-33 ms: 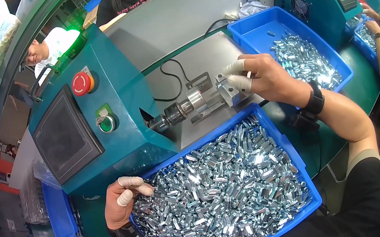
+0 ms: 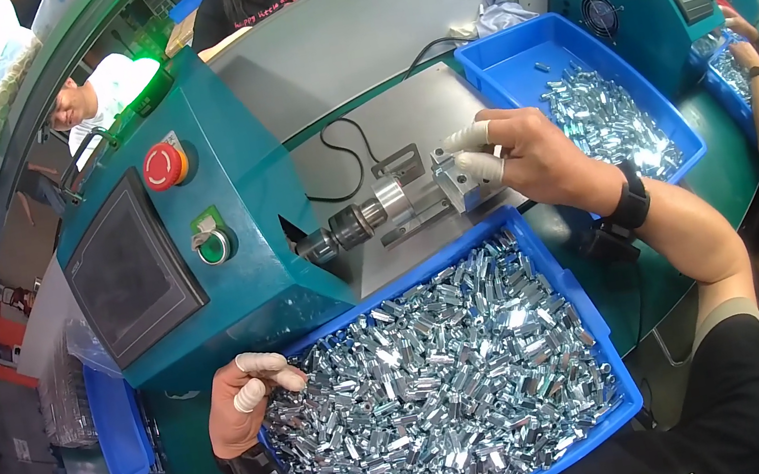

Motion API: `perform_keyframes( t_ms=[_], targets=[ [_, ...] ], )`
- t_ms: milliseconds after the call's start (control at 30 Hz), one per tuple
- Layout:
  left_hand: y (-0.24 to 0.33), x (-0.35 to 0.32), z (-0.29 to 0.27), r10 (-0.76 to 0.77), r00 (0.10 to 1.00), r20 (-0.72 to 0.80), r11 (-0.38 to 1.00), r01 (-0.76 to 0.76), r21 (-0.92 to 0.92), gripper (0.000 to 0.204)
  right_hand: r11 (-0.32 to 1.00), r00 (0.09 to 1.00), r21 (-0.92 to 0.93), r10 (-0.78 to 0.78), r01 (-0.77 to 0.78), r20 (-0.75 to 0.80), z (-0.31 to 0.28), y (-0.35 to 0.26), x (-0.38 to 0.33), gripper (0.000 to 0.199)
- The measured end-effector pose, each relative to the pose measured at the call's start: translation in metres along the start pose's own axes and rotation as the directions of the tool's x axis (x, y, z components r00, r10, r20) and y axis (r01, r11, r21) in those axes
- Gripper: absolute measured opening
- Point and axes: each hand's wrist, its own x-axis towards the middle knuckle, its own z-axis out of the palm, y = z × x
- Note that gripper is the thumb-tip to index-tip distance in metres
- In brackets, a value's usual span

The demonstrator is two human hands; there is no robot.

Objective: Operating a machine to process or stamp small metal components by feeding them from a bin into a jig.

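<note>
My left hand [image 2: 245,405] rests at the left rim of the near blue bin [image 2: 582,303], which is heaped with small shiny metal parts [image 2: 447,388]. Its fingers, capped in white finger cots, are curled together over the parts at the bin's corner. My right hand [image 2: 539,163] reaches to the teal machine [image 2: 239,191]. Its capped thumb and forefinger pinch the grey metal fixture block [image 2: 448,182], which faces the machine's chuck spindle [image 2: 352,226]. Whether a part sits between the fingers is hidden. Both wrists wear black bands.
A second blue bin [image 2: 511,61] with more metal parts stands behind my right hand. The machine carries a dark screen [image 2: 128,276], a red stop button [image 2: 162,166] and a green knob [image 2: 215,246]. Other people sit across the bench and at the right. A blue tray [image 2: 118,425] lies at left.
</note>
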Motion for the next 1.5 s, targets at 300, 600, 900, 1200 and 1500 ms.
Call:
perform_keyframes(
  t_ms=[300, 600, 900, 1200, 1500],
  targets=[
    [0.002, 0.002, 0.002, 0.004, 1.000, 0.007, 1.000, -0.004, -0.003, 0.042, 0.994, 0.984, -0.091, 0.080, -0.066, 0.158, -0.008, -0.011, -0.008, 0.030],
    [0.001, -0.003, -0.001, 0.012, 1.000, -0.010, 1.000, -0.012, -0.001, 0.041, 0.845, 0.881, 0.282, 0.380, -0.454, 0.281, -0.007, 0.000, -0.011, 0.041],
    [-0.001, -0.007, -0.009, -0.022, 1.000, 0.006, 1.000, 0.022, 0.015, 0.041, 0.817, 0.853, 0.282, 0.416, -0.503, 0.315, -0.009, -0.009, -0.008, 0.037],
    [0.003, 0.000, -0.002, -0.064, 0.998, -0.006, 0.998, 0.064, 0.015, 0.041, 0.780, 0.835, 0.318, 0.445, -0.539, 0.323, -0.012, -0.023, 0.006, 0.034],
    [0.010, -0.007, -0.002, -0.058, 0.998, 0.032, 0.995, 0.056, 0.084, 0.034, 0.820, 0.888, 0.366, 0.340, -0.441, 0.310, -0.010, 0.009, -0.012, 0.035]
  ],
)
